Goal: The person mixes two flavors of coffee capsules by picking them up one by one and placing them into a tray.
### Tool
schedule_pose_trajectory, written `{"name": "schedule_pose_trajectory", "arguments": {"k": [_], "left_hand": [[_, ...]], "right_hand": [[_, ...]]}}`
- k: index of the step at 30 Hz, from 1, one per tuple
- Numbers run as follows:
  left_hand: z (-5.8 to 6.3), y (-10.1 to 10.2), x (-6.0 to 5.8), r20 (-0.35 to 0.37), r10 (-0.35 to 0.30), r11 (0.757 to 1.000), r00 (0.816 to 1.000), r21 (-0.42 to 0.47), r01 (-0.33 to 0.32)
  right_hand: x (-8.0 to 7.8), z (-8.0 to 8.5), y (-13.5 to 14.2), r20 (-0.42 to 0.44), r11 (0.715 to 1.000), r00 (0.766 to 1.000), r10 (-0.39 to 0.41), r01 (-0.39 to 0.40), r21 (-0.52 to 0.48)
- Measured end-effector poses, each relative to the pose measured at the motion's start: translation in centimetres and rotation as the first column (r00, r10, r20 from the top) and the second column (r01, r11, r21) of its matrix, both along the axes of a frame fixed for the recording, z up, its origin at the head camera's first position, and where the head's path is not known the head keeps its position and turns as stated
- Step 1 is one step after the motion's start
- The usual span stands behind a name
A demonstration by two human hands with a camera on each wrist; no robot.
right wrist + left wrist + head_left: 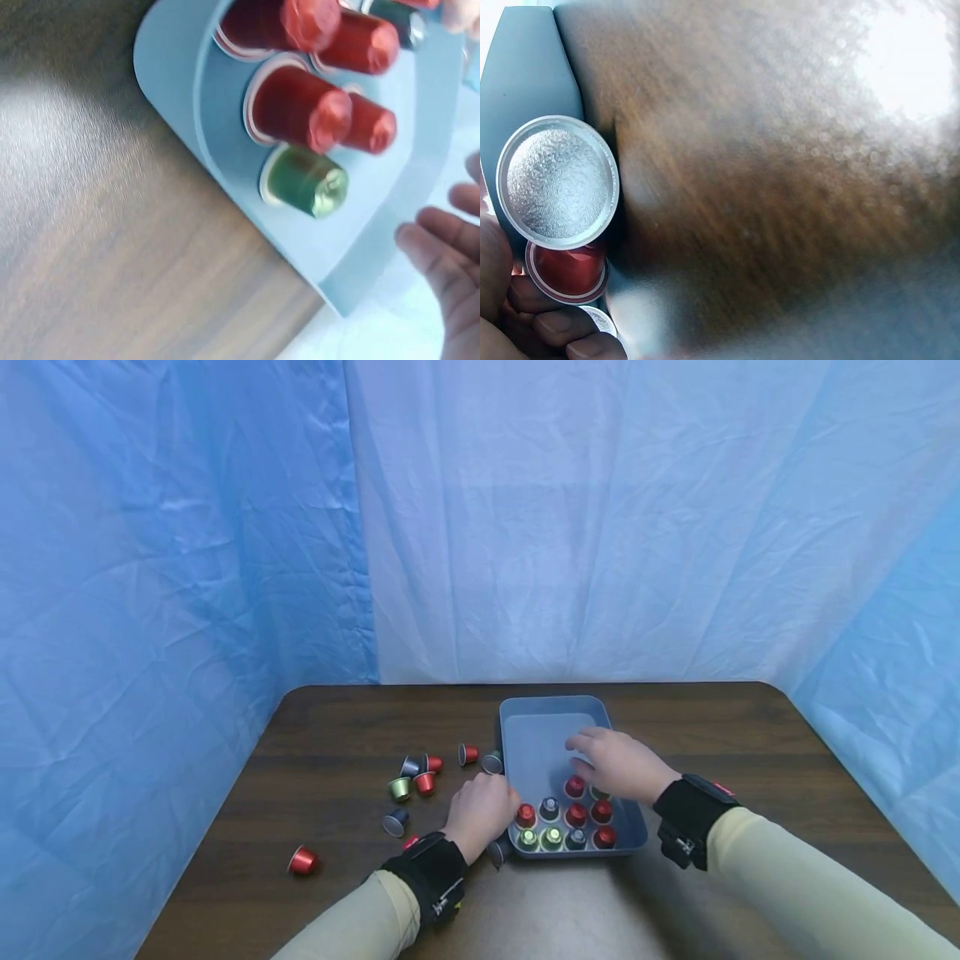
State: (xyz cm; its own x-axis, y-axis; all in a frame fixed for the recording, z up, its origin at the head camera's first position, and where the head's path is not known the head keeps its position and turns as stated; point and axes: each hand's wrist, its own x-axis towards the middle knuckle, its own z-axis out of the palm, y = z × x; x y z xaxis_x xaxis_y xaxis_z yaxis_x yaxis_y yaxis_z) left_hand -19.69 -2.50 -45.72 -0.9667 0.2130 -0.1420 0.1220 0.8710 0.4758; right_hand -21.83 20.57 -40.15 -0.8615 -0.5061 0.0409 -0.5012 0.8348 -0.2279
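My left hand (483,810) is at the left side of a grey-blue tray (555,704), fingers curled. In the left wrist view its fingertips (562,326) are against a red coffee capsule (570,270), which the hand hides in the head view. A capsule with a silver foil lid (559,184) lies nearer that camera. Over the tray's right part hovers my right hand (622,764), fingers loosely spread with nothing between them. Below it, red capsules (575,815), green capsules (552,838) and dark grey capsules (550,808) stand lid down at the tray's near end.
Left of the tray, loose capsules lie on the dark wooden table (360,718): a red one (303,861) far left, a grey one (395,822), a green one (400,789) in a small cluster, and another red one (468,753). Blue-white curtains (525,527) surround the table.
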Motion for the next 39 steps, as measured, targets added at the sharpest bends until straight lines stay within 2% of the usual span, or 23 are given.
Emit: {"name": "schedule_pose_trajectory", "arguments": {"k": [6,14,18,21,28,32,35,39], "left_hand": [[-0.1,0.0,0.0,-0.003,0.004,1.000,1.000,0.001,-0.004],[-0.1,0.1,0.0,0.004,0.002,1.000,1.000,0.002,-0.002],[-0.1,0.1,0.0,0.010,0.001,1.000,1.000,0.003,-0.001],[0.0,0.1,0.0,0.020,0.005,1.000,1.000,0.003,-0.005],[0.2,0.2,0.1,0.035,0.008,1.000,0.999,0.006,-0.008],[0.2,0.2,0.1,0.032,0.009,1.000,0.999,0.009,-0.009],[0.3,0.1,0.1,0.035,0.013,1.000,0.999,0.019,-0.013],[0.4,0.1,0.1,0.041,0.016,1.000,0.999,0.022,-0.017]], "right_hand": [[-0.5,0.1,1.2,-0.069,0.992,0.990,-0.124,0.122,-0.029],[-0.7,-0.7,3.5,-0.030,0.954,0.954,-0.298,0.296,-0.044],[-0.7,-1.0,4.2,0.061,0.932,0.930,-0.361,0.362,0.005],[-0.6,-1.2,4.3,0.170,0.919,0.904,-0.393,0.391,0.047],[-0.5,-2.0,4.0,0.382,0.893,0.817,-0.432,0.446,0.057],[-0.8,-2.2,3.8,0.463,0.880,0.769,-0.440,0.473,0.050],[-1.0,-2.2,3.6,0.488,0.876,0.753,-0.442,0.480,0.052],[-1.3,-2.4,3.6,0.502,0.880,0.747,-0.435,0.471,0.061]]}}
